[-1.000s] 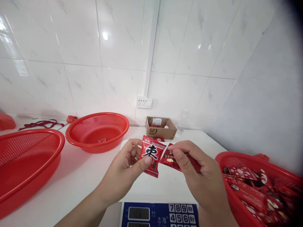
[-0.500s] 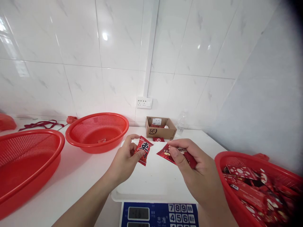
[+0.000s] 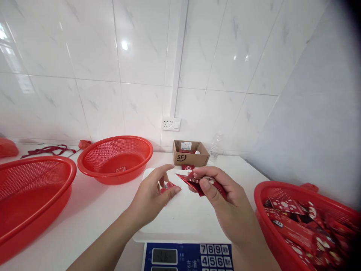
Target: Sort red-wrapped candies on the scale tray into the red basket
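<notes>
My left hand [image 3: 152, 192] is over the left part of the scale's white pan [image 3: 191, 220], its thumb and index finger spread apart. Behind the thumb a small red candy packet [image 3: 168, 186] shows in part; whether it touches the curled fingers or the pan I cannot tell. To the right, my right hand [image 3: 225, 195] pinches red candy packets [image 3: 194, 181] between thumb and fingers, printed with pale letters. How many it holds is hidden. Below the pan, the scale's blue panel [image 3: 187, 258] carries a display and number keys.
A red basket [image 3: 261, 188] full of red packets stands at right. Two more red baskets stand left, the farther basket [image 3: 113, 178] with a small packet inside. Behind the pan are a cardboard box [image 3: 193, 159], a red packet [image 3: 188, 167] and a clear bottle [image 3: 216, 145].
My left thumb and index finger have spread, and the candy packet has slipped lower behind the thumb. My right hand has shifted slightly left, its packets turned to another angle.
</notes>
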{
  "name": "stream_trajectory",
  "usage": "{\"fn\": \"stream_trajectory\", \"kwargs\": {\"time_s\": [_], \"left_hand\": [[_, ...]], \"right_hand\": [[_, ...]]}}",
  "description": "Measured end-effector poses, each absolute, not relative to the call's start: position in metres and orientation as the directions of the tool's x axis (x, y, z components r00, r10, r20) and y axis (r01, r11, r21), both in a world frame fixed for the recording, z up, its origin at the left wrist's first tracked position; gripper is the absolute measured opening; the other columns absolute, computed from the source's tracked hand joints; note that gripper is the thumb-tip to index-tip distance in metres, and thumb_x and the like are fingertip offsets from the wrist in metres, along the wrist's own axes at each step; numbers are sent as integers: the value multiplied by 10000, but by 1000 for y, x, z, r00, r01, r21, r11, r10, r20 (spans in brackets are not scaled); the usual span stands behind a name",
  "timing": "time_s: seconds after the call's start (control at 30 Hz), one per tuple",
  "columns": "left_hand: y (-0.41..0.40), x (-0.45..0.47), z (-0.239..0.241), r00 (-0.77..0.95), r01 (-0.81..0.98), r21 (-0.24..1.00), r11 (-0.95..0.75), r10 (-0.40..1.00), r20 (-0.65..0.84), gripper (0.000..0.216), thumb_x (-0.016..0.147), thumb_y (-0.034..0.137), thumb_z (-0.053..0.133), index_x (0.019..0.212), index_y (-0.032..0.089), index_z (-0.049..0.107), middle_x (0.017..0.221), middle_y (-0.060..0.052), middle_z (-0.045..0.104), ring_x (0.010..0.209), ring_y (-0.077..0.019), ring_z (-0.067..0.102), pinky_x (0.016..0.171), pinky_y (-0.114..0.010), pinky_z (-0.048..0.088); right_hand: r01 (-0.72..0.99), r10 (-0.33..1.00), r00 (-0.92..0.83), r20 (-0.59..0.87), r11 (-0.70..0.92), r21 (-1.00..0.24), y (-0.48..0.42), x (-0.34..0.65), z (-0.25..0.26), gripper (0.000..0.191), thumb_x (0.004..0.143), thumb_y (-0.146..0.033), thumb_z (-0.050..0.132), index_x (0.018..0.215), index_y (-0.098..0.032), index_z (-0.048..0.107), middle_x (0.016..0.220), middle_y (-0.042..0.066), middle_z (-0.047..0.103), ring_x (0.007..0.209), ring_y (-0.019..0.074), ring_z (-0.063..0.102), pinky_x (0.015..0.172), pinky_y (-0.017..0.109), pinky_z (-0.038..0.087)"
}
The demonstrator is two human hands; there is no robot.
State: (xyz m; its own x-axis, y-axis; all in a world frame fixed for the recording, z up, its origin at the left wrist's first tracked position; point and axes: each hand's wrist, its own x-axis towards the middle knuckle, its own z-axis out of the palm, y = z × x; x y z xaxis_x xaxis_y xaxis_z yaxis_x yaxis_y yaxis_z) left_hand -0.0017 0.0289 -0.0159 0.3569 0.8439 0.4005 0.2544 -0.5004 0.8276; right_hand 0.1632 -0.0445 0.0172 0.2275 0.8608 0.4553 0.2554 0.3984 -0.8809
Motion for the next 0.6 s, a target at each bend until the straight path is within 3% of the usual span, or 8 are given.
{"fn": "stream_trajectory", "kwargs": {"time_s": [0.1,0.23,0.33,0.47,0.6], "left_hand": [[16,-2,-11,459,104,763,-638,711,532,405,835,305,687,1221,314,562,1113,-44,590,917,-186,570,755,-301,491],[10,-2,-6,381,16,746,-666,694,611,164,887,250,619,1044,278,658,1034,-46,591,931,-184,568,746,-290,498],[11,-2,-3,314,-66,839,-541,786,532,70,879,281,623,896,232,670,977,-45,604,880,-182,578,681,-274,502],[12,-3,-1,305,-200,929,-312,881,362,183,877,375,628,862,192,625,789,-18,652,723,-149,590,621,-253,485],[9,-4,-2,325,-347,919,-186,896,304,248,865,421,648,835,185,578,692,13,659,593,-109,581,577,-229,473]], "right_hand": [[122,883,182,432,416,-901,-43,160,15,270,852,-512,623,967,-273,669,929,5,664,793,151,635,704,274,540],[85,898,131,420,412,-907,-44,155,14,271,860,-515,616,972,-274,668,931,10,673,791,150,635,717,282,551],[153,878,132,460,440,-885,-45,155,13,288,885,-518,573,996,-272,672,984,32,698,861,189,654,770,340,560],[312,776,271,570,489,-815,-44,160,12,196,900,-416,583,970,-281,706,1167,47,680,1125,240,600,894,365,518],[277,771,285,569,502,-819,-44,162,12,143,894,-350,599,967,-255,676,881,33,702,829,198,673,684,308,572]]}}
